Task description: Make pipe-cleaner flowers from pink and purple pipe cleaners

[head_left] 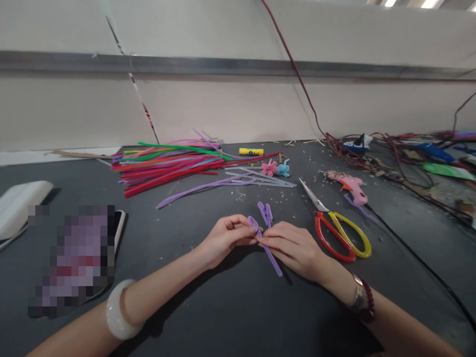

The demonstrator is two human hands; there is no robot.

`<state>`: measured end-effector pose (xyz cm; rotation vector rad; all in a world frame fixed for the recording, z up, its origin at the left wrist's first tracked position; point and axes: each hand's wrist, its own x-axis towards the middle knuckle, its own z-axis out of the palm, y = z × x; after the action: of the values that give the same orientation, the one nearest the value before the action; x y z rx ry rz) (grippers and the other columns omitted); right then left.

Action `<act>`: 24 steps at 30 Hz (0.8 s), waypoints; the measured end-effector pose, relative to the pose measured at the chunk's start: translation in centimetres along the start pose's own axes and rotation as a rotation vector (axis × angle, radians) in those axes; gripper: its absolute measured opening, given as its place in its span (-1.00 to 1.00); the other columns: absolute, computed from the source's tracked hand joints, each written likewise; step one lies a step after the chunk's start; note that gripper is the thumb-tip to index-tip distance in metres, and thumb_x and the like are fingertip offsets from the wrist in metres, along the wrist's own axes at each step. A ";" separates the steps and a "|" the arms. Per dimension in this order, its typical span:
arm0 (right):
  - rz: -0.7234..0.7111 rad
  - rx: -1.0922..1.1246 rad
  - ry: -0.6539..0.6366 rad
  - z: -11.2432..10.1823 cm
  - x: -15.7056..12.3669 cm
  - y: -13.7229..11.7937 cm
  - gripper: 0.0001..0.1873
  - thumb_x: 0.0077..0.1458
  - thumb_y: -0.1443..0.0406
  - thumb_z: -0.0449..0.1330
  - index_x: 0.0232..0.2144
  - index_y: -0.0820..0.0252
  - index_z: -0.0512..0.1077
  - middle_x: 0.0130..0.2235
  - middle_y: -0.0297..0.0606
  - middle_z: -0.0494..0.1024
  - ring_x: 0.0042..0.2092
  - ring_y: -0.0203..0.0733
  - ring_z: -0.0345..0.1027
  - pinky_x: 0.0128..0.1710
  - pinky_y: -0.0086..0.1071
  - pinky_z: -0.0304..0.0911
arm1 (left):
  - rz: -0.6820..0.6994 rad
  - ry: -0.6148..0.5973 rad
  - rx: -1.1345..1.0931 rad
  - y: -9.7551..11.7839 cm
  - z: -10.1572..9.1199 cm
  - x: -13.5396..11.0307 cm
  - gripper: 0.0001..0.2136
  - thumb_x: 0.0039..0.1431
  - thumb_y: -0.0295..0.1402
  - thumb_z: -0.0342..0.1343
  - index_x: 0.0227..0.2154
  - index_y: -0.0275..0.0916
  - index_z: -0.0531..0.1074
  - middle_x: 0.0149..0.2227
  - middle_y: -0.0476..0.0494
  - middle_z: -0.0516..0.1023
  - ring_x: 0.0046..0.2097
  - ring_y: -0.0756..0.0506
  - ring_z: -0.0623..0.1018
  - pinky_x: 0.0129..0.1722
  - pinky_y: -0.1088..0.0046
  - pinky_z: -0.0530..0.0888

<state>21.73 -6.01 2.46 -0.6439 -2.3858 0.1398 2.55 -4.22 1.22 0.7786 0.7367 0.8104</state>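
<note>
Purple pipe cleaner, bent into narrow loops, held at lower centre of the frame above the dark work table. We see its looped end rising toward the top of the frame and its straight tail running down and to the right, past the hands. Left hand and right hand meet at the pipe cleaner. The left fingertips pinch a loop, and the right fingers close across the stem, so both grips are narrow and holding it. We note a white bangle on the left wrist and a dark beaded bracelet on the right.

Just right of the right hand lie scissors with red and yellow handles, blades toward upper left. Farther right stands out a pink hot glue gun, near tangled red wires at upper right. At upper centre we see a bundle of multicoloured pipe cleaners, a yellow glue stick, pink and blue pipe-cleaner flowers and a loose purple pipe cleaner. At far left lie a white book-like block and a pixelated rectangular object.
</note>
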 end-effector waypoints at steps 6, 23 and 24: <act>-0.007 0.044 0.138 0.5 0.0 0.1 -0.81 0.04 0.47 0.11 -0.25 0.27 0.43 -0.23 -0.12 0.50 -0.18 -0.19 0.35 -0.22 -0.33 0.34 | 0.037 0.019 -0.024 0.2 0.1 -0.1 -0.88 -0.07 -0.43 0.22 -0.57 -0.36 0.40 -0.46 -0.07 0.51 -0.38 0.04 0.50 -0.26 0.51 0.42; 0.303 0.398 0.251 1.6 0.4 -0.7 -0.92 -0.01 0.41 0.18 -0.39 0.20 0.44 -0.42 -0.24 0.51 -0.37 -0.27 0.39 -0.37 -0.38 0.33 | 0.086 0.034 -0.044 -0.1 0.1 -0.1 -0.90 -0.09 -0.47 0.23 -0.48 -0.34 0.41 -0.34 -0.12 0.56 -0.31 0.00 0.53 -0.17 0.42 0.42; 0.309 0.398 0.241 1.6 0.4 -0.8 -0.91 0.00 0.41 0.18 -0.38 0.20 0.44 -0.41 -0.24 0.51 -0.37 -0.27 0.39 -0.37 -0.38 0.33 | 0.093 0.048 -0.042 -0.1 0.1 -0.1 -0.89 -0.10 -0.48 0.23 -0.48 -0.34 0.40 -0.37 -0.10 0.55 -0.33 0.01 0.52 -0.19 0.43 0.43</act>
<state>20.21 -6.40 1.65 -0.7802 -1.9385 0.6164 2.63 -4.36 1.22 0.7627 0.7280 0.9280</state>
